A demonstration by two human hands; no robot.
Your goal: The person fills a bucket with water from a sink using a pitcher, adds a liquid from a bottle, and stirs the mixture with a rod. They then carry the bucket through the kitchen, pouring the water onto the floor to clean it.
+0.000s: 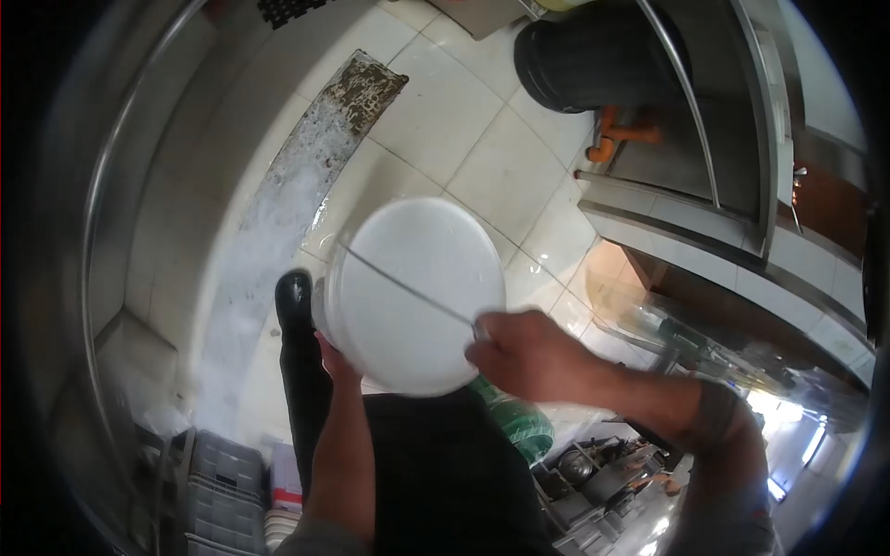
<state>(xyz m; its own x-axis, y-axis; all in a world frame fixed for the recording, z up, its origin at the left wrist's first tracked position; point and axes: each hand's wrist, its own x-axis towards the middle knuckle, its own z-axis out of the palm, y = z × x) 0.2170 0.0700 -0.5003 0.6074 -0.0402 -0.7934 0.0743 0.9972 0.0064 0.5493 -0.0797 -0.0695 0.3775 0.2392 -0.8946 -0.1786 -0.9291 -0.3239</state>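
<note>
A white plastic bucket point(417, 292) is held up in front of my legs, its round white face toward me. A thin wire handle point(399, 283) crosses in front of that face. My right hand point(519, 357) is closed around the handle's lower right end, slightly blurred. My left hand point(338, 357) holds the bucket's lower left side, with most of its fingers hidden behind the bucket. What the bucket contains, if anything, I cannot make out.
White foam or water point(269, 232) covers a channel in the tiled floor point(454, 102) at left. A dark barrel point(593, 56) stands at upper right beside orange pipes point(621, 134). Grey crates point(222, 491) are at lower left, and green plastic point(519, 422) lies right of my legs.
</note>
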